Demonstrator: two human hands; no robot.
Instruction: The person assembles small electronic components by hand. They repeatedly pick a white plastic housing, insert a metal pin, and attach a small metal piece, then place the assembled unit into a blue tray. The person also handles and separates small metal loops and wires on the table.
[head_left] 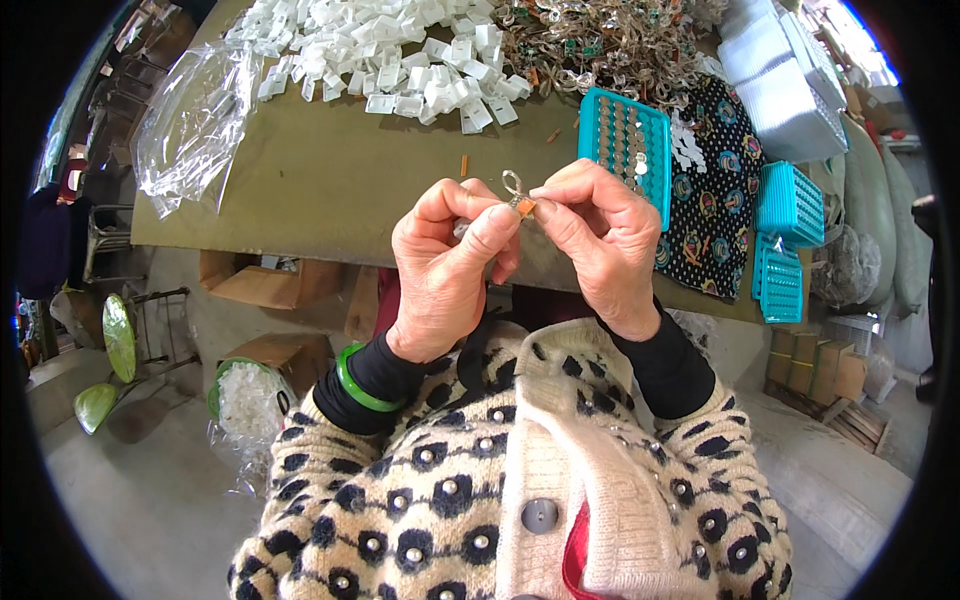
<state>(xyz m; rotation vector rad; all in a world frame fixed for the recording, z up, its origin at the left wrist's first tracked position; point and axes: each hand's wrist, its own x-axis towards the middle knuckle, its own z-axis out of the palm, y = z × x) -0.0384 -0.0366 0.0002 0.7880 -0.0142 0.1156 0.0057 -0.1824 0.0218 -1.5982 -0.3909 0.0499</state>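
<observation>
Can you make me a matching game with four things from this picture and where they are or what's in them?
1. green bangle
2. clear plastic bag
3. small looped part
4. teal tray nearest the right hand

A. pinched in the grip of both hands, right and left hand
B. holds rows of round pieces
C. around the left cuff
D. at the table's left edge

Pairs: 1-C, 2-D, 3-A, 4-B

Left fingers (488, 232), right fingers (566, 228) pinch small looped piece (523, 206); teal tray (655, 145) beyond.
</observation>
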